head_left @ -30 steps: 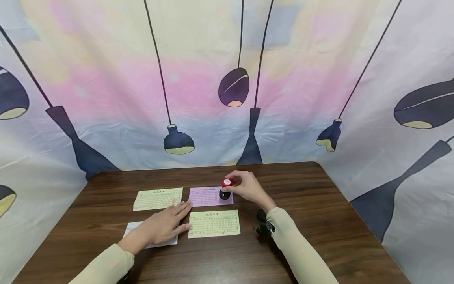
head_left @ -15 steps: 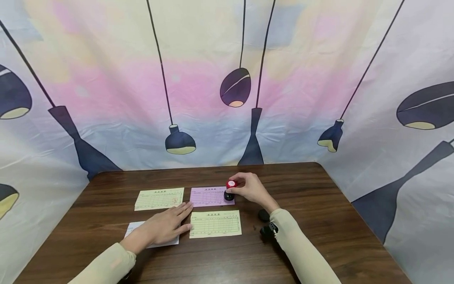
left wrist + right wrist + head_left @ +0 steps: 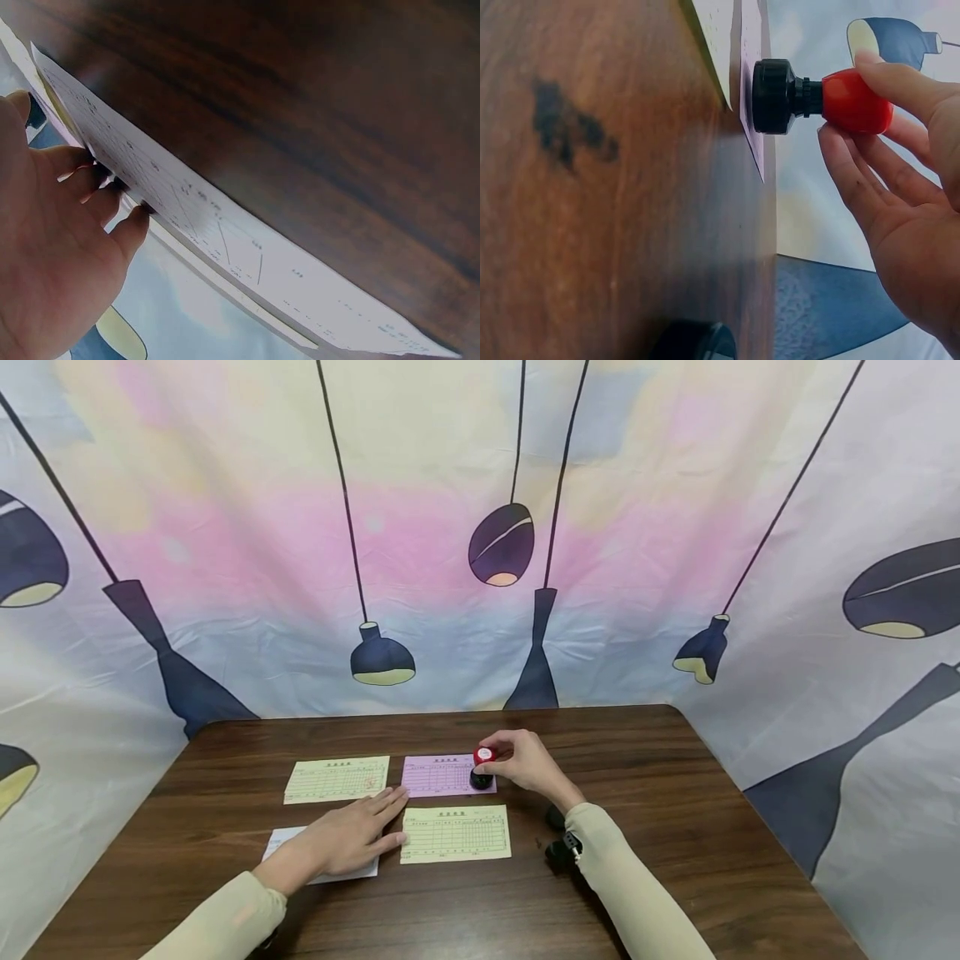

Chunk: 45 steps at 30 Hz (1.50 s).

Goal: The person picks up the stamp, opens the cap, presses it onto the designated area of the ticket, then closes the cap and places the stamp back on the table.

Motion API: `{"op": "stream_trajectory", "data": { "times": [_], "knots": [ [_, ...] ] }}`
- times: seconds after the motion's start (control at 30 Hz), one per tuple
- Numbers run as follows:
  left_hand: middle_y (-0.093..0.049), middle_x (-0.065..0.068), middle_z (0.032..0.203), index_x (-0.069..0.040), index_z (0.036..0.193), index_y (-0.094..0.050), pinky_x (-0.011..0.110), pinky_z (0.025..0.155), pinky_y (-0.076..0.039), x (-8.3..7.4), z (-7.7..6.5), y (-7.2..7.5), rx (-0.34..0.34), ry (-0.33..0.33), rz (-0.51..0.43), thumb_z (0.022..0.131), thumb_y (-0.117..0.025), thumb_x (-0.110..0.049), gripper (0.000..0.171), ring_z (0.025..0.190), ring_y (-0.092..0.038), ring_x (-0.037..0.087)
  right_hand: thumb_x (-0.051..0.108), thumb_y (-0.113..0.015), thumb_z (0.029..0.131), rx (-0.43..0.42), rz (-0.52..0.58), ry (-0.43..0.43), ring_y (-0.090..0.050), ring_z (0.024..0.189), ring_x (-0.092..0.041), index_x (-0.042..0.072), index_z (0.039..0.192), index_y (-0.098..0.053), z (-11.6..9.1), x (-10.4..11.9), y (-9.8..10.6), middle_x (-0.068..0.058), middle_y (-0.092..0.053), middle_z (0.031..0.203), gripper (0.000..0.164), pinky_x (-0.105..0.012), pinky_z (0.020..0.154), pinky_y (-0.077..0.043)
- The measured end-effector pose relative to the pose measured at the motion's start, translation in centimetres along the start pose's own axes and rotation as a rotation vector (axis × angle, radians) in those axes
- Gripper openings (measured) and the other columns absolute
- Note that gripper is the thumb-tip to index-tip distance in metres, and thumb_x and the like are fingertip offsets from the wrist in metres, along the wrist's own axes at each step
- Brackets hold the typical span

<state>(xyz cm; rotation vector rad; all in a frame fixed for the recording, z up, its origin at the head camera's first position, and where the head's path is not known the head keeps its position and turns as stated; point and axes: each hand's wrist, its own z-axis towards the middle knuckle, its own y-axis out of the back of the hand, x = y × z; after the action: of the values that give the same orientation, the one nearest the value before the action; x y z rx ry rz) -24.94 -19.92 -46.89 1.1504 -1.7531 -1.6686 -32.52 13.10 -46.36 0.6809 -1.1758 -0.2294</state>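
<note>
A stamp with a red knob and a round black base stands at the right end of the purple form. My right hand pinches its red knob between thumb and fingers. In the right wrist view the base meets the paper's surface. With fingers spread, my left hand lies flat over a white form, its fingertips at the purple form's lower left corner. The left thumb tip is at the left edge of a near yellow form.
Another yellow form, bearing a reddish mark, lies at the back left. A black round cap and a dark object sit beside the right wrist. A dark smudge marks the wooden table. Behind hangs a lamp-patterned curtain.
The right hand and stamp have shifted slightly right, then a little back left and down onto the purple form's right end. My left hand has stayed in place.
</note>
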Motion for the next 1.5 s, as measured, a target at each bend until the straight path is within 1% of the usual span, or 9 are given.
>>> {"op": "stream_trajectory", "data": {
  "times": [0.13, 0.33, 0.47, 0.63, 0.77, 0.97, 1.3, 1.4, 1.5],
  "knots": [
    [-0.029, 0.01, 0.174, -0.01, 0.166, -0.032, 0.056, 0.129, -0.032, 0.0, 0.0, -0.1, -0.004, -0.003, 0.003, 0.11, -0.038, -0.061, 0.076, 0.161, -0.031, 0.033, 0.022, -0.088, 0.087, 0.012, -0.022, -0.006, -0.072, 0.09, -0.01, 0.016, 0.118, -0.078, 0.0, 0.2, -0.1, 0.0, -0.078, 0.109, 0.033, -0.029, 0.08, -0.062],
    [-0.028, 0.01, 0.174, -0.01, 0.166, -0.033, 0.055, 0.13, -0.031, -0.1, 0.1, -0.2, -0.006, -0.003, 0.003, 0.11, -0.039, -0.06, 0.075, 0.161, -0.031, 0.033, 0.024, -0.089, 0.086, 0.042, -0.032, -0.02, -0.072, 0.092, -0.01, 0.018, 0.116, -0.079, 0.0, 0.4, 0.0, 0.002, -0.078, 0.106, 0.032, -0.03, 0.081, -0.061],
    [-0.028, 0.01, 0.175, -0.01, 0.166, -0.032, 0.055, 0.13, -0.031, -0.2, 0.4, -0.5, -0.018, -0.019, -0.006, 0.11, -0.038, -0.06, 0.076, 0.161, -0.03, 0.033, 0.023, -0.09, 0.085, 0.044, -0.039, -0.029, -0.072, 0.091, -0.009, 0.016, 0.112, -0.079, 0.0, 0.4, 0.3, 0.001, -0.078, 0.103, 0.03, -0.028, 0.078, -0.06],
    [-0.028, 0.01, 0.175, -0.01, 0.166, -0.032, 0.056, 0.129, -0.032, -0.2, 0.4, -0.6, -0.009, -0.004, 0.001, 0.109, -0.039, -0.061, 0.076, 0.161, -0.03, 0.034, 0.023, -0.09, 0.085, 0.077, -0.057, -0.048, -0.071, 0.09, -0.009, 0.012, 0.114, -0.077, 0.3, 0.4, 0.3, 0.0, -0.078, 0.103, 0.034, -0.025, 0.076, -0.059],
    [-0.028, 0.01, 0.174, -0.01, 0.166, -0.033, 0.055, 0.129, -0.032, -0.2, 0.4, -0.6, -0.007, -0.008, 0.013, 0.11, -0.04, -0.059, 0.075, 0.161, -0.031, 0.034, 0.024, -0.09, 0.085, 0.093, -0.071, -0.071, -0.07, 0.089, -0.009, 0.011, 0.114, -0.077, 0.4, 0.6, 0.5, 0.001, -0.078, 0.102, 0.035, -0.025, 0.074, -0.059],
    [-0.028, 0.01, 0.174, -0.01, 0.165, -0.033, 0.056, 0.128, -0.033, -0.2, 0.4, -0.5, -0.008, -0.014, 0.007, 0.11, -0.04, -0.059, 0.074, 0.161, -0.032, 0.034, 0.024, -0.091, 0.084, 0.101, -0.08, -0.078, -0.069, 0.087, -0.01, 0.011, 0.114, -0.077, 0.4, 0.8, 0.6, 0.0, -0.078, 0.101, 0.035, -0.026, 0.07, -0.059],
    [-0.031, 0.011, 0.173, -0.01, 0.165, -0.035, 0.058, 0.127, -0.034, 0.0, 0.1, -0.1, 0.002, -0.008, -0.003, 0.111, -0.04, -0.057, 0.072, 0.159, -0.035, 0.036, 0.024, -0.091, 0.083, 0.092, -0.094, -0.069, -0.069, 0.089, -0.008, 0.012, 0.114, -0.078, 0.8, 0.7, 0.1, 0.002, -0.078, 0.102, 0.036, -0.026, 0.078, -0.059],
    [-0.031, 0.011, 0.173, -0.01, 0.165, -0.034, 0.058, 0.127, -0.034, 0.1, 0.2, 0.0, 0.001, -0.007, -0.001, 0.111, -0.039, -0.058, 0.073, 0.159, -0.035, 0.036, 0.023, -0.091, 0.084, 0.104, -0.118, -0.072, -0.069, 0.087, -0.008, 0.012, 0.112, -0.078, 0.9, 1.0, 0.1, 0.001, -0.078, 0.101, 0.033, -0.026, 0.076, -0.059],
    [-0.031, 0.012, 0.173, -0.009, 0.165, -0.034, 0.058, 0.126, -0.035, 0.1, 0.4, 0.3, 0.0, -0.008, 0.01, 0.111, -0.04, -0.058, 0.073, 0.159, -0.035, 0.037, 0.023, -0.09, 0.085, 0.125, -0.193, -0.068, -0.067, 0.083, -0.008, 0.012, 0.107, -0.078, 1.3, 1.5, 0.2, 0.0, -0.076, 0.099, 0.027, -0.025, 0.072, -0.058]
  ]
}}
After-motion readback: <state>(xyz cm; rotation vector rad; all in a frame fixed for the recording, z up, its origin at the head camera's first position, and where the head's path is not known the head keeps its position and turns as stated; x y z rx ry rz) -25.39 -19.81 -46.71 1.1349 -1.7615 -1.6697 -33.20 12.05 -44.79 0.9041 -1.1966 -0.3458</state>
